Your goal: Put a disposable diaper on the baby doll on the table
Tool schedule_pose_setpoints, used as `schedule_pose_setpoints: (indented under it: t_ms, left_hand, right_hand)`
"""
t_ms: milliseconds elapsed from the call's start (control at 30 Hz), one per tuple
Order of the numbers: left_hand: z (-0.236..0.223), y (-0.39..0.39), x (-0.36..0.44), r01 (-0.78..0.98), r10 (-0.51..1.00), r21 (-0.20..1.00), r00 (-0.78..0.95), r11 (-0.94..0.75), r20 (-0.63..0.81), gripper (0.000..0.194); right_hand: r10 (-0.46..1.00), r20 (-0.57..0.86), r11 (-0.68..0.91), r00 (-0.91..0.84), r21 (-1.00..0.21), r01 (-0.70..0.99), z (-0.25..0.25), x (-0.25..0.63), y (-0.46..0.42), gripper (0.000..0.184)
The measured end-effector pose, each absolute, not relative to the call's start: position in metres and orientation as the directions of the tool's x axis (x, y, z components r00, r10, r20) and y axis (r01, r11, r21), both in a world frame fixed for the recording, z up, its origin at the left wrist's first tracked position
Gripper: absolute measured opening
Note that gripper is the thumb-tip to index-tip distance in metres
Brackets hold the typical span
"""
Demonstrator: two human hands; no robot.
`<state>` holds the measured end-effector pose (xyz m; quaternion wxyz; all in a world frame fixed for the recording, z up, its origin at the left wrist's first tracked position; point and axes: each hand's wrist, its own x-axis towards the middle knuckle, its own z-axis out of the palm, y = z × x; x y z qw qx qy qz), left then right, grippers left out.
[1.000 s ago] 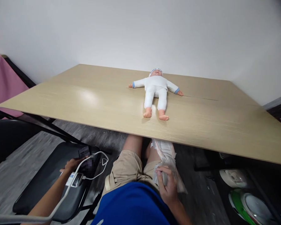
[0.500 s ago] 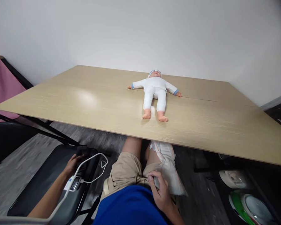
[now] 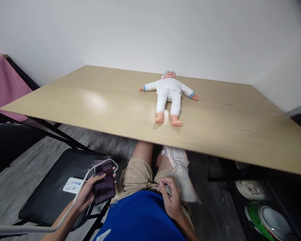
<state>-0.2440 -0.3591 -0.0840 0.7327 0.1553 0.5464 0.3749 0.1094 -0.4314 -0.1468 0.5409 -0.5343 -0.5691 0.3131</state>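
My left hand (image 3: 86, 192) grips a smartphone (image 3: 104, 183) above the chair beside me, its lit screen facing up and the thumb over the glass. A white cable (image 3: 70, 214) crosses my left forearm and loops around the phone's top. My right hand (image 3: 172, 197) rests at my lap with curled fingers, and what they hold, if anything, is unclear. A white disposable diaper (image 3: 184, 182) with pinkish edges lies over my thigh next to that hand. On the table (image 3: 110, 110) a baby doll (image 3: 168, 92) in white clothes lies on its back, arms spread, feet towards me.
A black chair (image 3: 43, 194) stands at my left, bearing a white card (image 3: 72, 185) with blue print. Pink cloth (image 3: 10, 87) hangs at the far left. Below the table on the right are a green and white round object (image 3: 268, 217) and a pale container (image 3: 250, 189).
My left hand has lifted the phone from the chair and brought it right, towards my lap, screen now visible. My right hand has barely moved. The view has shifted slightly.
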Motion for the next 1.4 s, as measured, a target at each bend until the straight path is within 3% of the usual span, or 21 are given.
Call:
schedule_pose_setpoints:
  t_ms: [233, 500, 1000, 1400]
  left_hand:
    - [-0.077, -0.366, -0.22, -0.357, 0.725, 0.637, 0.224, 0.683, -0.651, 0.065]
    - [-0.074, -0.358, -0.212, -0.351, 0.716, 0.629, 0.251, 0.694, -0.651, 0.078]
    - [-0.066, -0.357, -0.192, -0.372, 0.613, 0.505, 0.287, 0.779, -0.736, 0.063]
    - [-0.068, -0.36, -0.194, -0.38, 0.643, 0.531, 0.293, 0.758, -0.708, 0.064]
  right_hand:
    - [0.941, 0.256, 0.204, 0.22, -0.951, 0.234, -0.157, 0.111, -0.433, 0.012]
    - [0.938, 0.199, 0.152, 0.285, -0.972, 0.177, -0.158, 0.109, -0.431, 0.015]
    - [0.941, 0.192, 0.151, 0.279, -0.975, 0.161, -0.156, 0.11, -0.428, 0.015]
    - [0.948, 0.185, 0.154, 0.259, -0.979, 0.136, -0.158, 0.112, -0.426, 0.015]
